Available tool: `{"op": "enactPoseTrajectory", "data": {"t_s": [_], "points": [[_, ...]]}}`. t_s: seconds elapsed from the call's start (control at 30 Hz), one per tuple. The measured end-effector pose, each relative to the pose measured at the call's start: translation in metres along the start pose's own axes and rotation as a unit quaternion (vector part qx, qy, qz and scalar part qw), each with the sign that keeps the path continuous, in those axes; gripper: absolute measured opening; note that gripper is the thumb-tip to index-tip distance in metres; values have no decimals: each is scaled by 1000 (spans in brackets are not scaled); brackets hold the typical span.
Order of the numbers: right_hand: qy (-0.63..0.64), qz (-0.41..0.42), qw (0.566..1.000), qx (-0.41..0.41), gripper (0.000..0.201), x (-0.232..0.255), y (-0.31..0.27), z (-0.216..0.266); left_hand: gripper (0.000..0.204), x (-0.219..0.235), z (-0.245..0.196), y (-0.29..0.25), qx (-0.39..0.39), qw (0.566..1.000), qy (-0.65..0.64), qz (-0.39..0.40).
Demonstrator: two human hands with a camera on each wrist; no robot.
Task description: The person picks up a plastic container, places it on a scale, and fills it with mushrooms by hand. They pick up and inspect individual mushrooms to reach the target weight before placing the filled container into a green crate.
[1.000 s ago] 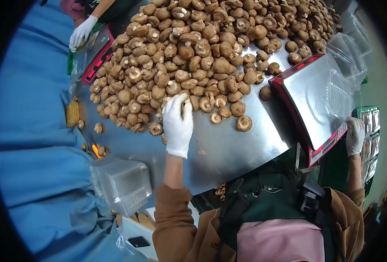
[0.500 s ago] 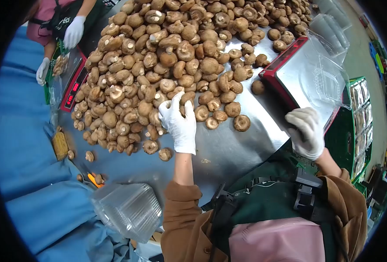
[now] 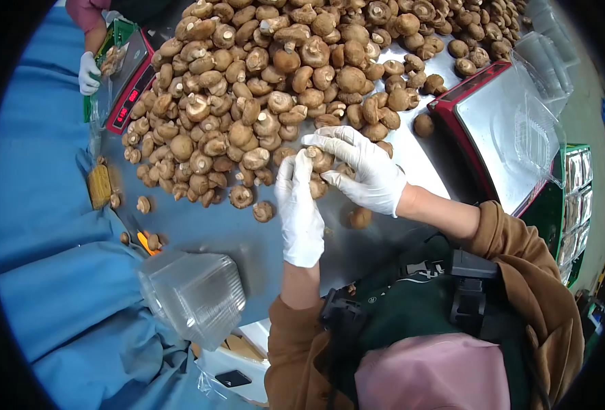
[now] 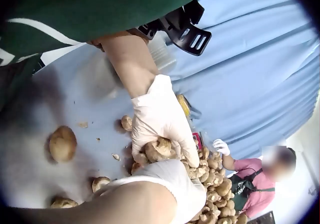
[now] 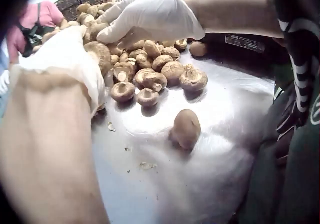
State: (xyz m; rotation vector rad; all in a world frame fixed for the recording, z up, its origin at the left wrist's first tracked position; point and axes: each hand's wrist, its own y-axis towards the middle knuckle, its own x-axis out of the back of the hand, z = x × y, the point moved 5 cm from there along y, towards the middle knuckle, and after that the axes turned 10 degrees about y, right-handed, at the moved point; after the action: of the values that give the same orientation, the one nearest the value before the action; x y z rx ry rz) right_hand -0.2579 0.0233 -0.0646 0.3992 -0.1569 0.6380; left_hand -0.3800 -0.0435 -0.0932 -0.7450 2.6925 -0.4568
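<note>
The fingers of my left hand and right hand are clamped on mushrooms between them, above the bench at the heap's near edge, apparently a gathering step, the next move calling for steady grips.

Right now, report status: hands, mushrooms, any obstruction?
Left hand and right hand close together, gripping mushrooms. Mushroom pile just beyond. Stray mushroom nearer the body; nothing seen blocking the hands.
</note>
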Motion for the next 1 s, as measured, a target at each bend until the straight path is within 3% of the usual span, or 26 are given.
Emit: {"op": "enactPoseTrajectory", "data": {"t_s": [0.1,0.13,0.17,0.2,0.33,0.37,0.4,0.43,0.47,0.53,0.57,0.67,0.73,0.8,1.0], "points": [[112,30,990,-84,54,-4,-10,-17,42,3,6,-13,38,998,-48,1],[224,29,963,-145,52,-6,-16,-23,48,8,10,-18,52,997,-62,8],[330,27,921,-204,50,-9,-23,-25,60,13,14,-21,50,999,-13,12],[430,24,864,-260,48,-13,-29,-27,58,14,17,-24,40,999,-25,18],[421,64,865,-265,45,-17,-40,-29,47,8,15,-34,-8,1000,1,20],[380,69,874,-297,48,-19,-45,-31,41,4,15,-37,-16,999,38,35],[170,68,974,-130,52,-15,-35,-22,40,1,14,-40,-26,996,74,50],[113,94,979,-143,52,-14,-38,-21,38,2,18,-43,-18,997,56,43],[57,119,979,-156,53,-12,-42,-19,36,3,22,-47,-9,999,39,36],[70,90,972,-205,46,-8,-47,-13,35,18,32,-49,22,999,49,-12],[76,76,968,-226,43,-7,-49,-13,39,24,31,-54,46,999,25,14],[-77,221,966,-114,40,-11,-73,-22,47,30,36,-65,143,975,-173,-13],[-154,385,899,-142,39,-19,-87,-2,54,37,42,-69,186,956,-225,12],[-262,473,837,-86,38,-33,-118,-8,57,40,45,-74,209,937,-276,51],[-268,404,873,-60,42,-27,-138,-30,53,45,42,-93,221,922,-316,41]]}}
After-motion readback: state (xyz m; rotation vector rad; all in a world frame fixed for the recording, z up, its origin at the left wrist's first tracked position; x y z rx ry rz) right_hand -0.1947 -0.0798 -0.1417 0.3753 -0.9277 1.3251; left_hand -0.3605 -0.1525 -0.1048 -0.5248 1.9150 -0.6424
